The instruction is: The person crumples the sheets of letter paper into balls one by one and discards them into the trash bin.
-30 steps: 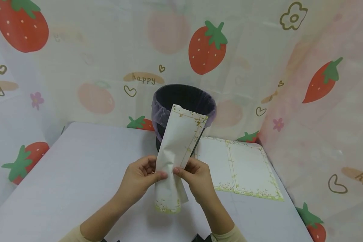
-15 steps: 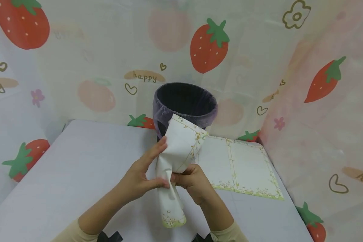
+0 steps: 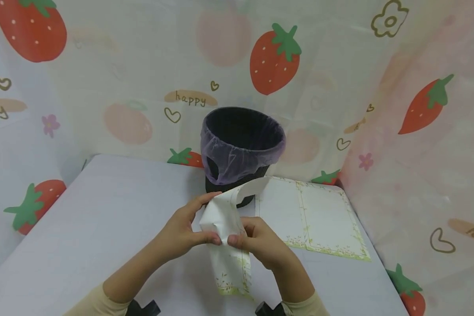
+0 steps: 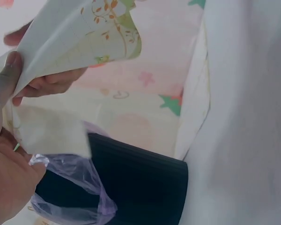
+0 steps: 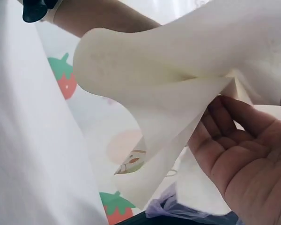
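A sheet of white paper (image 3: pixel 225 219) with a printed border of leaves and green edging is folded and creased between my two hands, over the front of the table. My left hand (image 3: pixel 185 232) pinches its left side, thumb on the front face and index finger reaching up along the top. On the other side my right hand (image 3: pixel 266 245) grips the sheet, its thumb also in front and the other fingers behind. The paper's upper end curls over to the right. In the right wrist view the sheet (image 5: pixel 145 79) bulges in loose folds and hides part of the left arm.
A black bin (image 3: pixel 217 186) with a purple plastic liner (image 3: pixel 241 153) stands behind the hands. Flat sheets (image 3: pixel 332 219) with the same border lie on the white table (image 3: pixel 122 206) at right. Strawberry-printed curtains (image 3: pixel 150 61) enclose the back and sides.
The paper's upper end has come down and bent over to the right, uncovering the bin's front. Both hands have shifted their hold, and the left index finger has stretched upward along the sheet.
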Demonstrator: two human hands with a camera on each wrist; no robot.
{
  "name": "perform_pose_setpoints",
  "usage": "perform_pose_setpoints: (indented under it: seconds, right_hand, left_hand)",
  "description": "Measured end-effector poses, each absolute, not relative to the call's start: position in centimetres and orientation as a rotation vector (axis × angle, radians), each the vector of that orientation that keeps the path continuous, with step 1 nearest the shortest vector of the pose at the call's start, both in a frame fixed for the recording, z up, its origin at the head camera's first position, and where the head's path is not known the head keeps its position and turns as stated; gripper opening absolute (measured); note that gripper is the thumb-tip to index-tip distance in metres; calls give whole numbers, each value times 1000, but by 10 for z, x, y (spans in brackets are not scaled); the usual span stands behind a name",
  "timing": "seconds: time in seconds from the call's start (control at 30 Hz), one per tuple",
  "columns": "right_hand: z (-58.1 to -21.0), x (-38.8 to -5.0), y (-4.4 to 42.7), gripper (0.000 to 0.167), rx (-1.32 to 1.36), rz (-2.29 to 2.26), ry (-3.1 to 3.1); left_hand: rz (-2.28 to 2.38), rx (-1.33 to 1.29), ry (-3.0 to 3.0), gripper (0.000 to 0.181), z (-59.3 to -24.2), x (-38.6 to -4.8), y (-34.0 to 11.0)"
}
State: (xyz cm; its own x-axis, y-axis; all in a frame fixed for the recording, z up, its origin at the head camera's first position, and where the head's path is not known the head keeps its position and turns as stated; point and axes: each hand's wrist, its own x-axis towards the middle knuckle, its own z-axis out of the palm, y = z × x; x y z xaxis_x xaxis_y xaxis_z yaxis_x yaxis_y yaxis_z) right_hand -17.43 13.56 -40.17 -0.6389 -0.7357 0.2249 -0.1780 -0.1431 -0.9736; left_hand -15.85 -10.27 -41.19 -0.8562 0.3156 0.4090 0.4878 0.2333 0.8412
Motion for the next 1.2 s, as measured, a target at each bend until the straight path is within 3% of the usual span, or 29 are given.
perform_pose_setpoints:
  seconds: [0.1,0.23,0.43,0.53,0.73,0.87,0.93,1.03,1.2]
  right_hand:
    - [-399,-173,133,48,-1017,-1845,1797]
    - [-399,-171,126,37,-752,-1925,2032]
    - [-405,-166,116,41,-526,-2015,2470]
    - [-407,-165,114,56,-776,-2004,2748]
    - [-403,-172,118,118,-1614,-1390,3169]
    - [-402,-175,122,139,-1596,-1102,3082]
    - [-403,-176,123,135,-1441,-1131,3025]
    - [-404,-176,124,117,-1254,-1250,2926]
    - [-408,-176,122,107,-1148,-1375,2788]
  left_hand:
    - [-1688,-773,-2309,84,-414,-157,-101]
    - [-1627,-729,-2255,75,-416,-156,-98]
    - [-1616,-590,-2274,61,-416,-156,-98]
    - [-1612,-523,-2315,52,-414,-156,-100]
    - [-1627,-417,-2405,44,-410,-160,-105]
    - [-1719,-383,-2449,42,-411,-161,-106]
    - [-1763,-365,-2460,42,-412,-162,-106]
    - [-1812,-341,-2462,41,-413,-163,-105]
    - [-1897,-347,-2464,38,-415,-165,-104]
